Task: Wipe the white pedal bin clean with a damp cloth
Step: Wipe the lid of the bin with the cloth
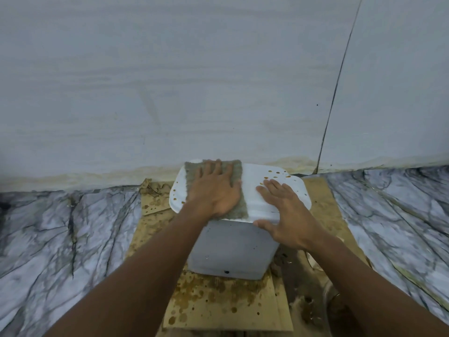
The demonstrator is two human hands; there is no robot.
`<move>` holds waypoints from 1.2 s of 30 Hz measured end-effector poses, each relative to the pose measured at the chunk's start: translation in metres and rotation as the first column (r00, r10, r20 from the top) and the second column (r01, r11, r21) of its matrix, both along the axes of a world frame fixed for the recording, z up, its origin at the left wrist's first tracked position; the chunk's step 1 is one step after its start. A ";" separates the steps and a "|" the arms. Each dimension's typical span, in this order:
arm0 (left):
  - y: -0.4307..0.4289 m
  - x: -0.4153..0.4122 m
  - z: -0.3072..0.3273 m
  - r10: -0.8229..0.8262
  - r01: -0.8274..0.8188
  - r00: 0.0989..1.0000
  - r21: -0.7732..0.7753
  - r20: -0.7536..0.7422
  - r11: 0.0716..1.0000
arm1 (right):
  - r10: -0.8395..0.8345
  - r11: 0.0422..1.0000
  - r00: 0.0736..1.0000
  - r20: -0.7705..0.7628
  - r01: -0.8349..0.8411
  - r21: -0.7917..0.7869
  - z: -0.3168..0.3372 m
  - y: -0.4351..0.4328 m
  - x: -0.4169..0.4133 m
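Both hands rest on top of the bin, side by side with a strip of bare lid between them. Left hand lies palm down with its fingers spread and straight, pressing flat on a grey-green cloth. It curls around nothing. The cloth is spread over the left half of the lid, reaching from the back edge to the front edge, and shows around the fingers and along the hand's right side.

Right hand is also flat and relaxed, its fingers fanned out across the right half of the lid. Its thumb sits at the front rim, where the lid meets the body. It holds nothing and does not touch the cloth.

Directly under both palms stands the white pedal bin, upright, with its squarish front face toward the camera and a small dark hole near its base. Brown spots speckle the far right corner of the lid, just beyond the right fingertips. A few more dot the left rim beside the cloth.

The bin stands on a sheet of cardboard that is heavily spattered with brown stains. This lies on a marble-patterned floor. Close behind the bin rises a pale wall, yellowed along its foot, with a dark seam running up its right side.
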State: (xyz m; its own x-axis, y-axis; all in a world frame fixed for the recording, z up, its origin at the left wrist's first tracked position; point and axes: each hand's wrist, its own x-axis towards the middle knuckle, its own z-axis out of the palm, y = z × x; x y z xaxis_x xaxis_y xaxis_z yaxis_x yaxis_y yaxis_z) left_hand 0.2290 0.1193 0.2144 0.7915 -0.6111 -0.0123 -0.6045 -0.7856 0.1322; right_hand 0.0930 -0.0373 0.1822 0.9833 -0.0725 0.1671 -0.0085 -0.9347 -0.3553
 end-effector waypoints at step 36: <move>0.049 0.005 -0.010 0.130 -0.115 0.985 -0.135 0.111 0.984 | -0.001 0.998 0.999 0.042 -0.002 0.065 -0.006 0.002 0.005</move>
